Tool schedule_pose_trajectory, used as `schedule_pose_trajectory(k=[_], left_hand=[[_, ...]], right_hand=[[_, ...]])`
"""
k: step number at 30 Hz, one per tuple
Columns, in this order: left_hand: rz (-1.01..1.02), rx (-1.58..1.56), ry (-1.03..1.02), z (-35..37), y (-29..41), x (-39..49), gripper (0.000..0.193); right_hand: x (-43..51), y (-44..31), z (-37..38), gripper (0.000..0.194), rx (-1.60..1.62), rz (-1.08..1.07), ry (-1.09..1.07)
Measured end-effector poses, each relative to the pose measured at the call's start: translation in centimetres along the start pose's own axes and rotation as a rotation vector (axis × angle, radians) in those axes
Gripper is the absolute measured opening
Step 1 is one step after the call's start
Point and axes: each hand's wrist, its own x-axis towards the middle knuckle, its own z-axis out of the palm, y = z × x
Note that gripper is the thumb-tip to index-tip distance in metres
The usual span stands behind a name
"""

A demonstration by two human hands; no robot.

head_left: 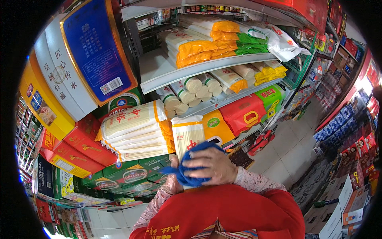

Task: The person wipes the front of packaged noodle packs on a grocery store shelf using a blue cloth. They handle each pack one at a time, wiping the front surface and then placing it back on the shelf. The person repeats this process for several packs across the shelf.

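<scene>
A clear-and-white pack of dried noodles [187, 134] stands upright close to my chest, with its lower part covered. My left hand [173, 176] grips the pack's left edge, and part of that hand is behind a blue cloth [191, 167]. My right hand [212, 165] clutches this cloth, its fingers curled over it, against the front of the pack. Just left of the pack is a stack of similar noodle packs [134, 131] with orange ends, lying flat on green beer cartons [128, 176].
Metal shelves [209, 64] ahead hold orange-ended noodle packs [197, 46] and round noodle bundles [194, 85]. Red bags with handles [244, 112] line the lower shelf. A large blue box [95, 44] rises at left. Tiled floor [277, 152] runs along the right; cartons [325, 221] stand there.
</scene>
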Motion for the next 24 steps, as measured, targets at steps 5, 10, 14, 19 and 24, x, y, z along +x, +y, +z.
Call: schedule_pose_trajectory(k=[5, 10, 14, 19, 24], left_hand=[[0.163, 0.389, -0.005, 0.2, -0.1, -1.1, 0.112], [0.014, 0.304, 0.128, -2.4, -0.6, -1.7, 0.085], [0.037, 0.333, 0.059, -2.5, -0.8, -1.6, 0.077], [0.170, 0.669, 0.297, -0.2, -1.3, -0.4, 0.036], [0.623, 0.986, 0.016, -2.9, -1.8, 1.1, 0.048]], right_hand=[[-5.4, 1.0, 1.0, 0.064, 0.138, 0.111, 0.020], [-9.1, -0.3, 2.4, 0.059, 0.195, 0.670, 0.321], [-8.4, -0.9, 4.5, 0.051, 1.195, 1.262, 0.752], [-9.5, -1.0, 6.7, 0.047, 1.170, 1.126, 0.611], [-12.2, -0.3, 9.4, 0.052, 1.177, 1.160, 0.527]])
